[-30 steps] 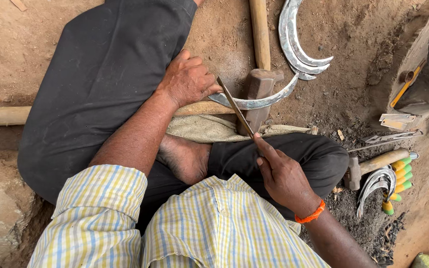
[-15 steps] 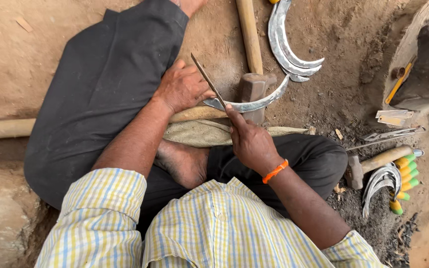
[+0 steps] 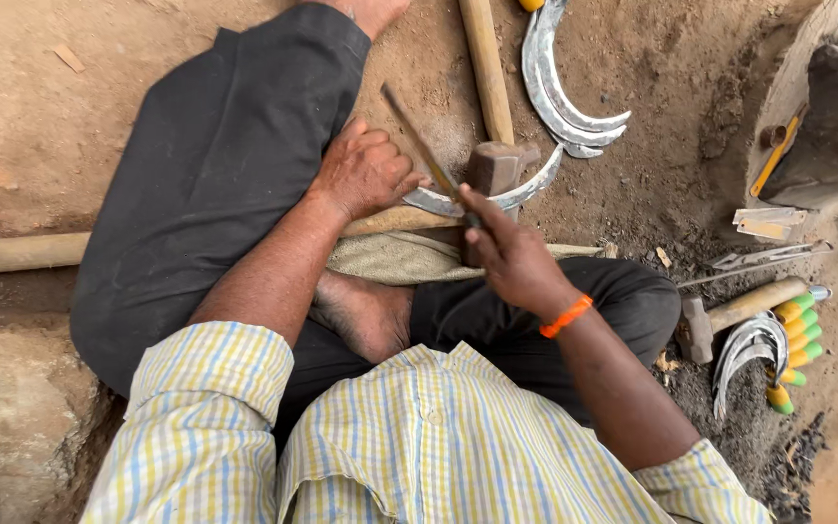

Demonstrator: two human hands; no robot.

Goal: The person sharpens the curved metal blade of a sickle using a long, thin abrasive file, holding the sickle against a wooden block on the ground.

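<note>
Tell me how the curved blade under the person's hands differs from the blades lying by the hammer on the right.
The blade being worked is single, bare metal, pinned by the left hand while the right hand draws a file across it. The finished sickles lie bundled and untouched, with coloured handles. Both are curved grey steel.

Dirt ground [image 3: 70,126]: sickle blades [image 3: 560,92], hammer [image 3: 734,311], perhaps tongs [image 3: 763,257].
</note>
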